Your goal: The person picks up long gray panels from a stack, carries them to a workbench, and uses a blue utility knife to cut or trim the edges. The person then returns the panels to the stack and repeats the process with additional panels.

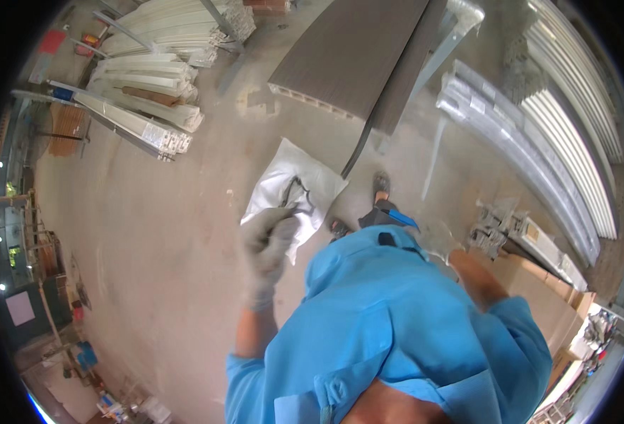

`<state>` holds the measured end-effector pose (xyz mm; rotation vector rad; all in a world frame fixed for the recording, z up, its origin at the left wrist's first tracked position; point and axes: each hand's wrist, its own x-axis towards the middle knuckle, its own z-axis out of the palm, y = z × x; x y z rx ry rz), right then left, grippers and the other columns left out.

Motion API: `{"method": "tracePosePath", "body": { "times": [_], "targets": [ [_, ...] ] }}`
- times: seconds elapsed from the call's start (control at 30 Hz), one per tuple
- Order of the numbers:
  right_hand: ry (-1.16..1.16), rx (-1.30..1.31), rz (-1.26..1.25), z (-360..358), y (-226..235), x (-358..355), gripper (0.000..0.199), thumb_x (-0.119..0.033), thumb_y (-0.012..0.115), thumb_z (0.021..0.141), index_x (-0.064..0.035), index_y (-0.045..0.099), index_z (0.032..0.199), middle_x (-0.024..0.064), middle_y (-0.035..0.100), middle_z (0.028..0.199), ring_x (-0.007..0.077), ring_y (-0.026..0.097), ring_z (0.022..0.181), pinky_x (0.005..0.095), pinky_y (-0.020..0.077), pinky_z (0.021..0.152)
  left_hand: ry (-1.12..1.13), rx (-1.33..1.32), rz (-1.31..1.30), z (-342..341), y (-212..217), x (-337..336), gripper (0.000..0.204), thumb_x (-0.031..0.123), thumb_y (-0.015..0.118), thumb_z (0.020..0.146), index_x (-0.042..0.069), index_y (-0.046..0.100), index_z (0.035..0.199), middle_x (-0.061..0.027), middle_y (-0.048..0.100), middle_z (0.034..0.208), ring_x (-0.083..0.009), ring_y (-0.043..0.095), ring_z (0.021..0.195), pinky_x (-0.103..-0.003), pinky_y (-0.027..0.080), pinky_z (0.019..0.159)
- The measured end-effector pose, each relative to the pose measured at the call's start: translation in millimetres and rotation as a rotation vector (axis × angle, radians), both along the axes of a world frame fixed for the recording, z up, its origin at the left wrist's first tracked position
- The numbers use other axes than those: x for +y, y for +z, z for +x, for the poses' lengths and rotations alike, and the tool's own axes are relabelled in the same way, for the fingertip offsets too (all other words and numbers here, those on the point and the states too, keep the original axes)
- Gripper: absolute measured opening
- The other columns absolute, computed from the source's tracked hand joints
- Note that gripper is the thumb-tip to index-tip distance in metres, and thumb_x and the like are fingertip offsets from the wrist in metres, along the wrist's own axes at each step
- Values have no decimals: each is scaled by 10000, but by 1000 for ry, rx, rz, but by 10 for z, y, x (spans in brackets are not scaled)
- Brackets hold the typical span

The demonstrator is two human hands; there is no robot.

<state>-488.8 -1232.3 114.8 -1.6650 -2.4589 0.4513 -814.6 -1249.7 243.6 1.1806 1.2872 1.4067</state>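
Note:
My left hand (268, 244), in a grey work glove, is raised ahead of me with its fingers curled. A thin dark looped thing (296, 192) sticks out past the fingertips; its kind is unclear. Beyond the hand lies a white sack (273, 187) on the floor, partly hidden by the glove. At my right side hangs my right hand (438, 239), pale-gloved and blurred, close to a blue-and-black item (401, 218) at my hip. The right fingers do not show clearly enough to read.
A stack of grey-brown hollow panels (351, 53) stands ahead, with a dark strip (358, 148) reaching toward the sack. Bundles of pale profiles (138, 120) lie far left. Plastic-wrapped lengths (517, 148) run along the right, above cardboard (538, 286).

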Motion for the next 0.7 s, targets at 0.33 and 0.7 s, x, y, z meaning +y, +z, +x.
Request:
{"method": "tracePosePath", "body": {
  "times": [0.33, 0.7],
  "targets": [
    [-278, 410, -33, 39, 1446, 1268, 361, -289, 750, 858, -42, 678, 1111, 161, 688, 886, 301, 679, 804, 386, 526, 759, 84, 568, 16, 611, -362, 709, 271, 150, 690, 865, 52, 693, 1117, -146, 694, 948, -279, 686, 846, -364, 523, 748],
    [802, 356, -249, -858, 1661, 2405, 424, -159, 759, 769, -89, 703, 1183, 77, 638, 1154, 295, 661, 973, 374, 518, 858, 150, 835, 18, 975, -318, 901, 323, 45, 645, 759, 90, 724, 1069, -125, 715, 957, -331, 682, 872, -417, 516, 747]
  ]
}}
